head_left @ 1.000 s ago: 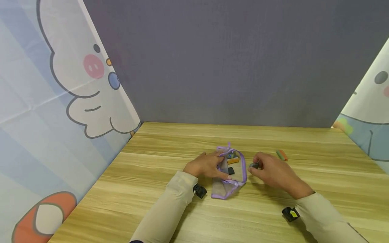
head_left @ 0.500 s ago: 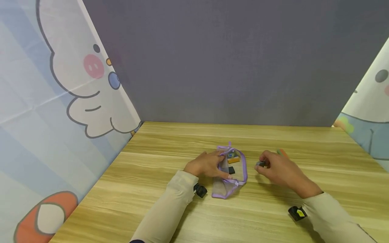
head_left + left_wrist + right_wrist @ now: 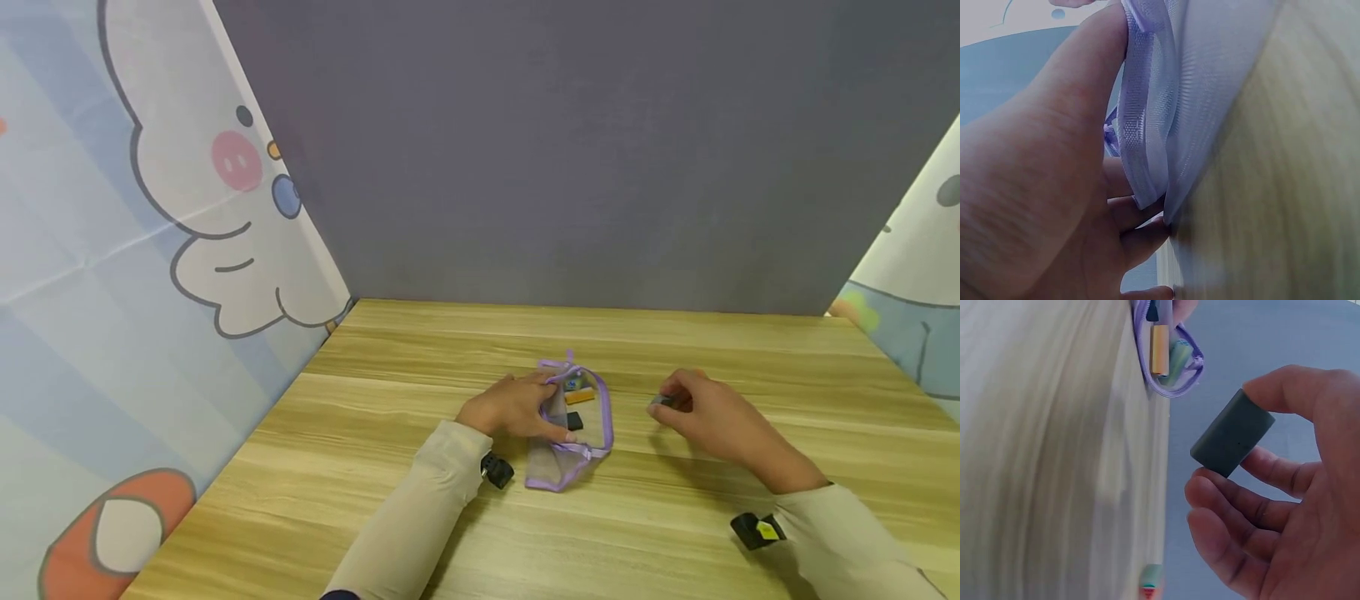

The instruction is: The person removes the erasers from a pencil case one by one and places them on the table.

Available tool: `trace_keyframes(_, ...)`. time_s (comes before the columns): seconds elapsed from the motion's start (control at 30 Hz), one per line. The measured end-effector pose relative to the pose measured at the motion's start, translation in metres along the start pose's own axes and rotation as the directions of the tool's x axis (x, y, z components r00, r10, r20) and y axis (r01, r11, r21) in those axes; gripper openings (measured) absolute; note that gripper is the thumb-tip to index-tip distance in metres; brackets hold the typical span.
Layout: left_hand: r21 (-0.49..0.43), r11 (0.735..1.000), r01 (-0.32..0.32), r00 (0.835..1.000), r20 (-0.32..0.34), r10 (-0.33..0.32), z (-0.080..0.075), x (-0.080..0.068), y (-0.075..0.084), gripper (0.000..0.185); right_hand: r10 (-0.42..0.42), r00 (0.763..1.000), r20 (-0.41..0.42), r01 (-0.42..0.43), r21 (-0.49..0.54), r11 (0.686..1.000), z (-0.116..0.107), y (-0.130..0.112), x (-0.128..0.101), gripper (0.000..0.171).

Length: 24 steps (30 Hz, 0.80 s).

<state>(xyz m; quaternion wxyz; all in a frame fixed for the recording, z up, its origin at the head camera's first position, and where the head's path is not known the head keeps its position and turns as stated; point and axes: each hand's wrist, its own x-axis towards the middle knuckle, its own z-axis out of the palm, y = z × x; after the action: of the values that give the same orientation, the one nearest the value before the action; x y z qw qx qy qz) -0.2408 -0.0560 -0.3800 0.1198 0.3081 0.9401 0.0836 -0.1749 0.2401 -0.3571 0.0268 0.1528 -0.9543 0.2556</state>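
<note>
A mesh pouch [image 3: 573, 433] with purple trim lies open on the wooden table [image 3: 375, 433]. My left hand [image 3: 553, 406] grips its near rim, thumb and fingers pinching the purple edge [image 3: 1141, 144]. Inside the pouch lie an orange stick [image 3: 1159, 349], a small black piece [image 3: 573, 421] and a green-blue item [image 3: 1179, 353]. My right hand [image 3: 675, 407] hovers to the right of the pouch and pinches a small grey block [image 3: 1233, 433] between thumb and fingers, clear of the table.
A small green and orange piece [image 3: 1150, 589] lies on the table by my right hand. A grey wall [image 3: 570, 150] closes the back; cartoon-printed cloths [image 3: 112, 250] hang at both sides. Black wrist cameras [image 3: 495, 471] sit on both sleeves.
My right hand has moved to the right, away from the pouch, with the grey block still pinched in it. The left hand keeps its grip on the pouch rim.
</note>
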Motion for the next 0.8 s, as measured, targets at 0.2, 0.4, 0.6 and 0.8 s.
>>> trace_keyframes(0.2,0.004,1.000,0.002,1.000,-0.001,-0.002,0.001,0.001,0.000,0.104,0.001,1.000,-0.006,-0.001,-0.002,1.000,-0.007,-0.003,-0.002,0.044)
trace_keyframes(0.4,-0.014,1.000,-0.022,1.000,-0.003,0.022,-0.001,0.000,-0.001,0.103,0.000,1.000,-0.016,0.000,0.007,1.000,-0.014,0.002,0.000,0.042)
trace_keyframes(0.6,-0.019,0.999,-0.035,0.999,-0.009,0.034,-0.001,0.000,0.000,0.104,0.011,0.999,-0.038,-0.010,0.011,1.000,-0.017,0.012,0.001,0.042)
trace_keyframes(0.8,-0.032,0.999,-0.027,1.000,-0.006,0.027,-0.001,0.000,0.002,0.104,0.020,0.998,-0.064,-0.020,0.004,1.000,-0.018,0.020,0.000,0.043)
